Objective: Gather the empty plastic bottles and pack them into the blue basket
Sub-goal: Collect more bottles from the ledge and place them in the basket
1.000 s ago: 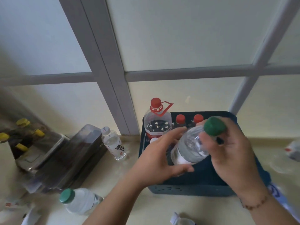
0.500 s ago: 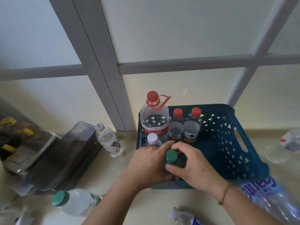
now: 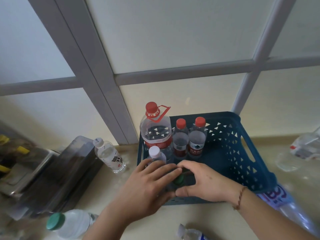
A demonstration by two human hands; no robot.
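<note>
The blue basket (image 3: 232,153) stands against the window wall. Inside it stand a large red-capped jug (image 3: 155,134), two small red-capped bottles (image 3: 180,141) (image 3: 197,142) and a white-capped bottle (image 3: 155,154). A green-capped bottle (image 3: 179,179) stands at the basket's near left corner. My left hand (image 3: 149,184) and my right hand (image 3: 204,181) wrap around it from either side; only its cap shows between them.
Loose bottles lie around: a white-capped one (image 3: 110,156) upright left of the basket, a green-capped one (image 3: 69,224) at the lower left, one (image 3: 190,234) at the bottom edge, a big labelled one (image 3: 284,200) at the right. A dark box (image 3: 65,172) lies to the left.
Both hands carried the green-capped bottle from above the basket down into its near left corner and turned it upright; it now stands lower between them.
</note>
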